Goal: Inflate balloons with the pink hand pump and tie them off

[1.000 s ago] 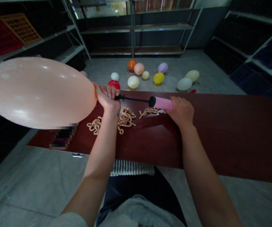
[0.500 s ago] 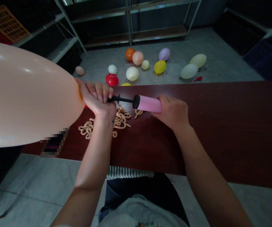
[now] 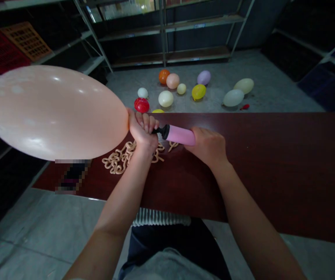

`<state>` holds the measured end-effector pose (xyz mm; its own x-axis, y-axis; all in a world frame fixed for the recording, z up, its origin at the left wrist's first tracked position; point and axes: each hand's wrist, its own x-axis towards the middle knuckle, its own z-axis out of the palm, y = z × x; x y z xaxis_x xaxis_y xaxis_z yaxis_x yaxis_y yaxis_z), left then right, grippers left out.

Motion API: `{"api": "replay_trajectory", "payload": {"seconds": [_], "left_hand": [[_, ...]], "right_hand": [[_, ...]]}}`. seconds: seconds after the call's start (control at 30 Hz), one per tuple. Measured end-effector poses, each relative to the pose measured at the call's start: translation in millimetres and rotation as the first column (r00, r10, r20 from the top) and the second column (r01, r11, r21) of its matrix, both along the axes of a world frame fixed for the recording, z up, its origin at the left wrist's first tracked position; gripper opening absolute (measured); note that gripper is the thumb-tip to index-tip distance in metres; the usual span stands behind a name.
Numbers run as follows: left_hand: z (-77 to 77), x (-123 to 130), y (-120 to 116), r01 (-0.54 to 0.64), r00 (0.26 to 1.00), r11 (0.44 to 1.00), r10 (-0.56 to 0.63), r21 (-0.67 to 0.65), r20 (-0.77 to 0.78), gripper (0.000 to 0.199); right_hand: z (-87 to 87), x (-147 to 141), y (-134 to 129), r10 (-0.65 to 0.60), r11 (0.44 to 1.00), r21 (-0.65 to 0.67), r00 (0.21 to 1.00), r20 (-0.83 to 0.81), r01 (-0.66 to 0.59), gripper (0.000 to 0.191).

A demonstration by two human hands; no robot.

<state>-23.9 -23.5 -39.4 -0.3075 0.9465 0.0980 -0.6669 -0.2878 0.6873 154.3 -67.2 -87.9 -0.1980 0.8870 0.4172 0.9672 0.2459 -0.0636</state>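
Your left hand (image 3: 144,126) is closed around the black end of the pump (image 3: 181,135) and against the neck end of the big balloon (image 3: 57,112); how the neck sits in your fingers is hidden. Your right hand (image 3: 208,147) grips the pink barrel's other end. The pump is above the middle of the table (image 3: 260,167), and the big balloon, peach and glossy, spreads over the table's left end and out past it.

The table is dark reddish brown with a faint sheen. Beige curly strands (image 3: 117,160) lie on it in a loose tangle, partly behind your left forearm. A pixelated dark item (image 3: 73,177) lies at the table's left end, near its front edge. The right part of the table is bare.

Past the table's far edge, small balloons (image 3: 198,92) in orange, peach, lilac, yellow, red and pale tones dot the grey floor (image 3: 185,105). Farther beyond the table stands a metal rack (image 3: 198,54); beyond its left end, shelving holds a red crate (image 3: 2,50) and an orange crate (image 3: 26,41).
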Motion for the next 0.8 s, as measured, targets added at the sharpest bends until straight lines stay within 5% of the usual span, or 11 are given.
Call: {"api": "replay_trajectory", "payload": {"seconds": [0.37,0.8], "left_hand": [[-13.0,-16,16,-0.034,0.958,0.999,0.039,-0.024,0.285,0.065],[-4.2,-34,14,-0.068,0.929,0.998,0.058,0.014,0.366,0.061]], "right_hand": [[-12.7,8,11,-0.039,0.999,0.019,0.994,0.104,0.037,0.031],[-16.7,60,13,-0.184,0.974,0.163,0.97,0.159,0.158,0.026]]}}
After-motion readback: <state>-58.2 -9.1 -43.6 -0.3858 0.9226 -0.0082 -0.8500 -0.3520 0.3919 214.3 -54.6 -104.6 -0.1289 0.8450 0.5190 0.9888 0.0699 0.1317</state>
